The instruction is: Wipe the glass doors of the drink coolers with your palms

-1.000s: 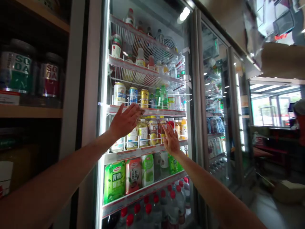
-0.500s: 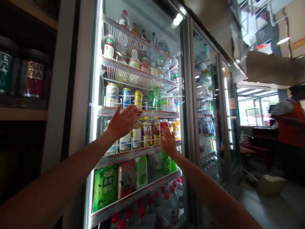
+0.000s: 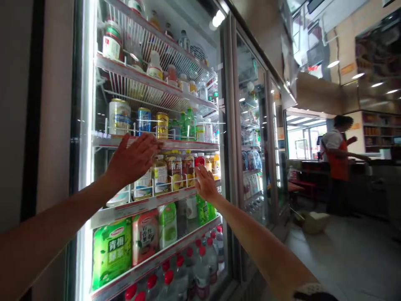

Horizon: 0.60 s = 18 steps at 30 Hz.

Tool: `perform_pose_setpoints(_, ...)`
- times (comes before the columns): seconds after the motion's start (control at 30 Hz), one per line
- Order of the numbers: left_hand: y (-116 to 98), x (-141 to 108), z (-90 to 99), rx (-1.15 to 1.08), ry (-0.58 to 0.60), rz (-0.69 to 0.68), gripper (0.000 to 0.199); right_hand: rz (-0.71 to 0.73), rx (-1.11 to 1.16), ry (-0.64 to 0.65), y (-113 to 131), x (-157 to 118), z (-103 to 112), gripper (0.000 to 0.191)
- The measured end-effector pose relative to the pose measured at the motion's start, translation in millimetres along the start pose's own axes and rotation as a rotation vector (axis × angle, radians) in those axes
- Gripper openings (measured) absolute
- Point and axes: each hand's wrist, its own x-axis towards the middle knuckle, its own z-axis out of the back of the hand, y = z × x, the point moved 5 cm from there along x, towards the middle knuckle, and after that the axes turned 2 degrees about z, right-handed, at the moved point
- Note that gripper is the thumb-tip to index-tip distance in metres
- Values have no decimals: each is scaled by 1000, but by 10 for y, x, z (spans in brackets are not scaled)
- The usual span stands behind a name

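My left hand [image 3: 134, 158] reaches out flat, palm down and fingers stretched, in front of the lit drinks fridge [image 3: 233, 167]. It hovers before the third shelf, near a white can [image 3: 119, 116], a blue can [image 3: 144, 120] and a gold can [image 3: 162, 125]. My right hand [image 3: 205, 182] is lower and further right, fingers extended, close to a red-capped bottle [image 3: 199, 159]. Neither hand holds anything. Brown tea bottles [image 3: 174, 170] stand between the two hands. I cannot tell whether either hand touches the glass.
Below are a green drink pack [image 3: 112, 253], a red one [image 3: 145, 236] and red-capped water bottles [image 3: 200, 274]. More fridge doors [image 3: 250, 138] run off to the right. A person [image 3: 336, 159] in an orange apron stands beyond, near a basket [image 3: 315, 222] on the floor.
My view has turned right and moved nearer, so the fridge sits further left and looks larger. Both hands keep about the same outstretched pose. More of the person in orange shows.
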Motion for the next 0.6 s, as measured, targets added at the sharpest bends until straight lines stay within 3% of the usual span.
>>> perform_pose_setpoints(0.1,-268,-193,-88,-36,46,-70,41,2,3,11,19,1,14,53)
perform_pose_setpoints(0.2,-765,-704,-227,-177,101,-326,44,9,-11,9,31,-12,51,54)
perform_pose_setpoints(0.27,-884,-891,-266,-219,121,-441,47,29,-12,24,28,-22,73,53)
perform_pose_setpoints(0.33,-733,-801,-236,-200,119,-420,46,54,-10,38,10,-24,95,53)
perform_pose_setpoints(0.47,-151,-271,-36,-39,57,-130,42,16,-1,-7,-72,-6,134,52)
perform_pose_setpoints(0.53,-106,-209,7,-1,51,-69,42,-7,7,-42,-83,-1,123,52)
perform_pose_setpoints(0.6,-292,-352,-41,-30,77,-123,41,8,12,-76,-39,-6,88,53)
